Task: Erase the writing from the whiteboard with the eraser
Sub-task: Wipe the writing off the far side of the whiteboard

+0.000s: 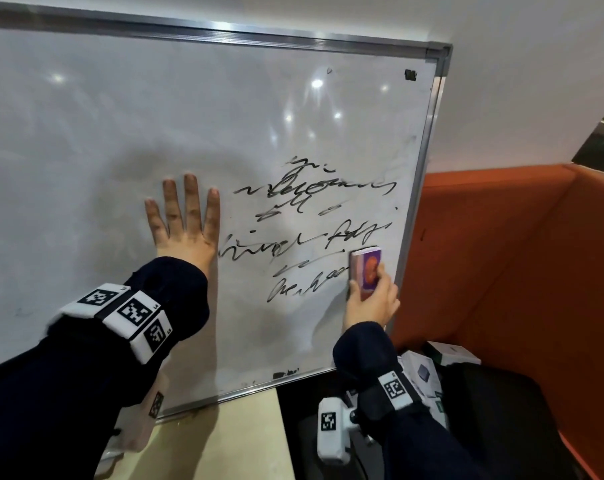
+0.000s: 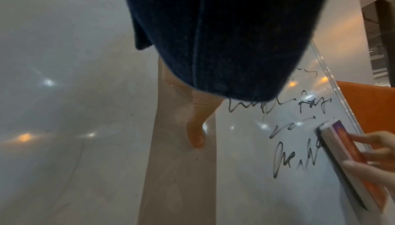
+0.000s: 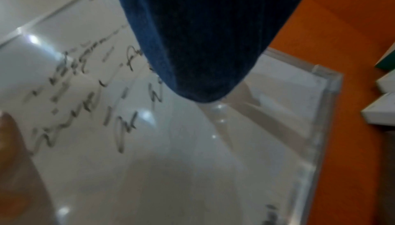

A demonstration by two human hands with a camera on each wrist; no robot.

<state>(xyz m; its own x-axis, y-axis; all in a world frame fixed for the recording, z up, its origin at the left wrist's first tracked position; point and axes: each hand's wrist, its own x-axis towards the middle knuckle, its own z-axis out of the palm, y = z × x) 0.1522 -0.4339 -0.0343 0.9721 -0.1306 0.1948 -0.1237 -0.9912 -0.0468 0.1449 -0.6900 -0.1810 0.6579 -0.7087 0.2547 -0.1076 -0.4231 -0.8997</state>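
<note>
Whiteboard leans on a pale desk. Left hand lies flat on it, its grip apart with 4 fingers straight. Just beside it starts the black writing. At the writing's lower right end, the right hand has its grip clamped on the eraser, pressed to the board.

Dark blue knit sleeve hid right hand and eraser in right wrist view; whole picture motion-blurred. Black scrawled marker writing too loose to read. Aluminium-framed whiteboard cut off at left edge of head view. Left hand mostly behind cuff in left wrist view, only thumb visible.
</note>
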